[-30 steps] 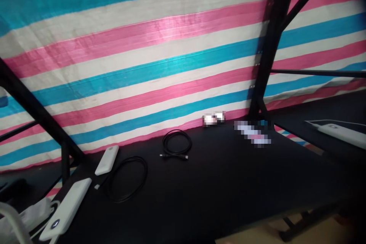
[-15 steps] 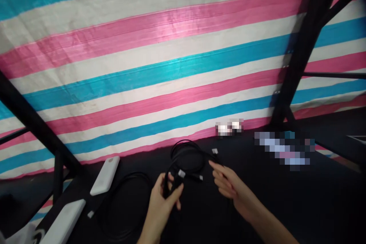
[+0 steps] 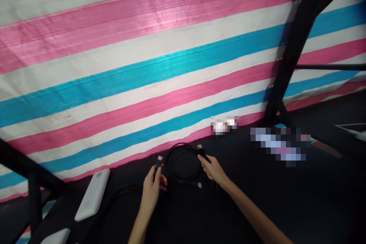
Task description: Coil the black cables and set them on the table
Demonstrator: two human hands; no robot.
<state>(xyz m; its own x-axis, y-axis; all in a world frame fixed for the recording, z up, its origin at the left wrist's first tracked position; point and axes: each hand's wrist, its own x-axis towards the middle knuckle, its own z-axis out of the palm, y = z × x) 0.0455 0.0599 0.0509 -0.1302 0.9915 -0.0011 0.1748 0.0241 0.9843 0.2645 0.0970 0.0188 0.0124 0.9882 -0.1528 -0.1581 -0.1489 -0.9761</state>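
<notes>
My left hand (image 3: 153,186) is closed on a USB cable's plug (image 3: 158,163), its metal tip pointing up and away from me. Between the hands a black cable lies coiled (image 3: 168,160) on the dark tabletop. My right hand (image 3: 214,169) pinches another black USB plug (image 3: 201,153), its metal end beyond the fingertips, at the coil's right edge. A loose plug (image 3: 199,185) lies below the coil, touched by neither hand. To the left of my left hand, a second black cable (image 3: 126,188) curves over the table, hard to make out against the dark surface.
A white power bank (image 3: 93,195) lies at the left, and part of another white block (image 3: 57,237) shows at the lower edge. Black frame posts (image 3: 297,49) stand before a striped sheet (image 3: 148,72). Blurred-out items (image 3: 277,145) lie at the right.
My left hand has moved slightly left, its plug now upright. My right hand has moved left and taken hold of the plug beside the coil. The view has shifted, with the power banks lower.
</notes>
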